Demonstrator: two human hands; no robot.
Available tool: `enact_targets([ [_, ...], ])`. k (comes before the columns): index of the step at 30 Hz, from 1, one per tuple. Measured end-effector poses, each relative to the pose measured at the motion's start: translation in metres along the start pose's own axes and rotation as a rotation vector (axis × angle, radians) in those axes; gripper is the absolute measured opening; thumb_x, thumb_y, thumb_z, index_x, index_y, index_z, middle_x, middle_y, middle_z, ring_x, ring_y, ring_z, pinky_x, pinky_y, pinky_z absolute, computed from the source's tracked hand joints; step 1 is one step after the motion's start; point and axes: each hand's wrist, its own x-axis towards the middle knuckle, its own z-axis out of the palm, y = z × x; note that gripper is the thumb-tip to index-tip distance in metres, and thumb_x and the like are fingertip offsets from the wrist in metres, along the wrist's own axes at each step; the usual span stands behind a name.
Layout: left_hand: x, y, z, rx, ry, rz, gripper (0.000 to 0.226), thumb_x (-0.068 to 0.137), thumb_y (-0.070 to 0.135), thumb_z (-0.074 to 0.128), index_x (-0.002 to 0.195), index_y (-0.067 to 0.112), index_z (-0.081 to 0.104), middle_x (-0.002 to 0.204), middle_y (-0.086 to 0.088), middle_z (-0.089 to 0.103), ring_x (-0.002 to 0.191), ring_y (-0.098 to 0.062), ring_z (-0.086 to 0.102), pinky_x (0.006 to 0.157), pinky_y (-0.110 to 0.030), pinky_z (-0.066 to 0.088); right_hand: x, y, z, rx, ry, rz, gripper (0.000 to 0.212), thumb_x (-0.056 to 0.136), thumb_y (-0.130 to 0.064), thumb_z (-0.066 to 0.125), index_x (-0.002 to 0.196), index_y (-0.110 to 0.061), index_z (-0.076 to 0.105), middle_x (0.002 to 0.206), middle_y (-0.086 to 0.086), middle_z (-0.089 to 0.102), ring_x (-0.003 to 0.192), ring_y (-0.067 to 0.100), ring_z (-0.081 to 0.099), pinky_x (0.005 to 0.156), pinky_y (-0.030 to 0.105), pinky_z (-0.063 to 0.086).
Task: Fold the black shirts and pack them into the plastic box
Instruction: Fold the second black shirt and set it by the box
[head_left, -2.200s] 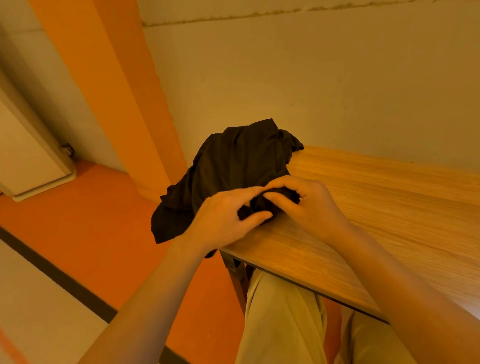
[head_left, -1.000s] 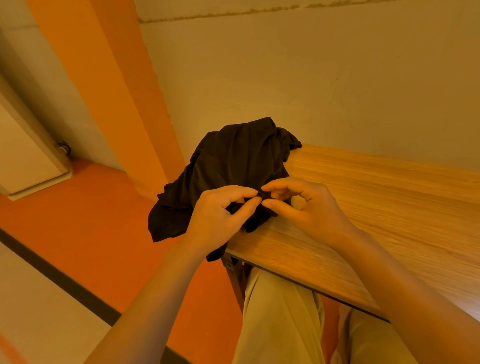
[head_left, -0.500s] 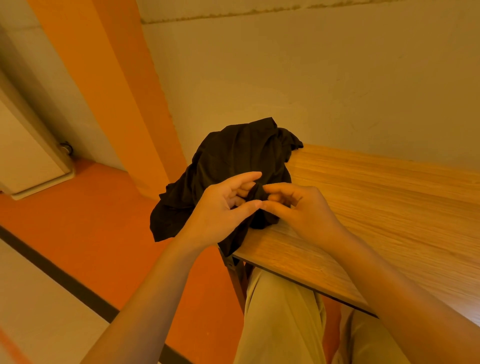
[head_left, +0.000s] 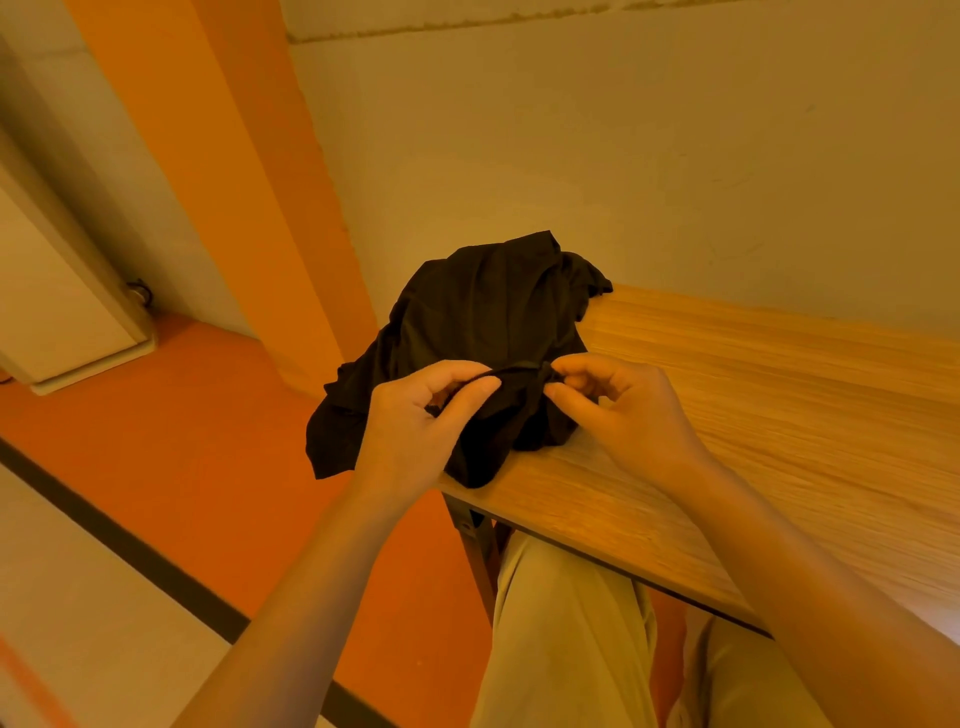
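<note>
A crumpled heap of black shirt cloth (head_left: 478, 317) lies on the left corner of the wooden table (head_left: 753, 395), and part of it hangs over the table's left edge. My left hand (head_left: 421, 421) pinches an edge of the black cloth between thumb and fingers. My right hand (head_left: 623, 410) pinches the same edge a little to the right. Between the two hands a short strip of cloth is pulled taut. I cannot tell how many shirts the heap holds. No plastic box is in view.
The table stands against a pale wall (head_left: 623, 156), with bare wood to the right of the heap. An orange pillar (head_left: 234, 171) rises at the left, above an orange floor (head_left: 171, 441). My legs in beige trousers (head_left: 566, 639) are under the table's front edge.
My hands were close together fumbling at the cloth. Now they have drawn slightly apart, each pinching the cloth's edge and stretching a short strip between them. The heap has hardly shifted.
</note>
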Motion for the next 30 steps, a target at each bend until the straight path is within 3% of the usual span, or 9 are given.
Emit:
enact_targets([
  [2,0.000,-0.001,-0.002,0.010,-0.034,0.008,0.012,0.085,0.017,0.069,0.094,0.024,0.071,0.087,0.015,0.069,0.081,0.002,0.064,0.069,-0.009,0.047,0.001,0.001,-0.002,-0.001,0.032,0.000,0.021,0.086,-0.015,0.067,0.105,-0.025,0.065,0.078,-0.009,0.065,0.078,0.002,0.062,0.076,0.012,0.049],
  [6,-0.002,-0.021,-0.007,0.310,-0.085,0.138,0.008,0.085,0.013,0.071,0.092,0.017,0.072,0.079,0.009,0.059,0.068,-0.011,0.054,0.063,-0.023,0.045,0.004,0.004,-0.008,0.019,0.107,0.021,0.023,0.087,-0.015,0.066,0.110,-0.019,0.067,0.079,-0.008,0.065,0.076,-0.001,0.061,0.075,0.011,0.049],
  [11,-0.008,-0.037,-0.016,0.558,0.080,-0.149,0.007,0.082,0.013,0.068,0.086,0.019,0.069,0.088,0.007,0.062,0.072,-0.013,0.055,0.067,-0.040,0.052,0.006,0.008,-0.017,-0.022,0.171,0.014,0.023,0.088,-0.015,0.065,0.111,-0.014,0.068,0.082,-0.010,0.065,0.075,-0.005,0.060,0.072,0.008,0.047],
  [16,-0.009,-0.032,-0.028,0.252,0.061,-0.377,0.006,0.089,0.018,0.066,0.088,0.023,0.070,0.069,0.003,0.070,0.059,-0.015,0.063,0.059,-0.033,0.050,0.007,0.014,-0.017,-0.074,0.187,0.040,0.025,0.089,-0.018,0.065,0.113,-0.014,0.068,0.084,-0.009,0.066,0.078,-0.001,0.060,0.070,0.008,0.048],
  [21,-0.008,-0.013,-0.034,-0.132,0.025,-0.394,0.016,0.085,0.013,0.070,0.099,0.019,0.071,0.069,-0.005,0.071,0.067,-0.016,0.068,0.072,-0.029,0.056,0.008,0.019,-0.018,-0.098,0.215,0.096,0.026,0.089,-0.019,0.064,0.115,-0.014,0.068,0.085,-0.004,0.066,0.079,0.003,0.061,0.068,0.008,0.048],
  [24,-0.008,-0.007,-0.035,-0.197,0.001,-0.354,0.014,0.084,0.009,0.069,0.095,0.017,0.074,0.074,-0.002,0.072,0.072,-0.015,0.070,0.073,-0.020,0.054,0.009,0.022,-0.022,-0.121,0.208,0.119,0.028,0.089,-0.021,0.064,0.116,-0.015,0.067,0.084,-0.007,0.066,0.079,0.003,0.061,0.068,0.008,0.048],
  [28,-0.010,-0.005,-0.040,-0.222,-0.136,-0.354,0.030,0.072,0.024,0.075,0.102,0.022,0.073,0.088,-0.004,0.074,0.091,-0.016,0.070,0.084,-0.027,0.053,0.008,0.024,-0.026,-0.117,0.178,0.129,0.030,0.089,-0.021,0.063,0.119,-0.015,0.066,0.090,-0.004,0.068,0.085,0.006,0.063,0.072,0.016,0.052],
  [30,-0.011,-0.005,-0.041,-0.202,-0.225,-0.360,0.041,0.069,0.019,0.078,0.109,0.024,0.071,0.092,-0.002,0.074,0.093,-0.014,0.070,0.085,-0.026,0.055,0.007,0.023,-0.027,-0.108,0.164,0.121,0.031,0.089,-0.020,0.063,0.119,-0.015,0.066,0.093,-0.002,0.069,0.087,0.008,0.064,0.077,0.023,0.054],
])
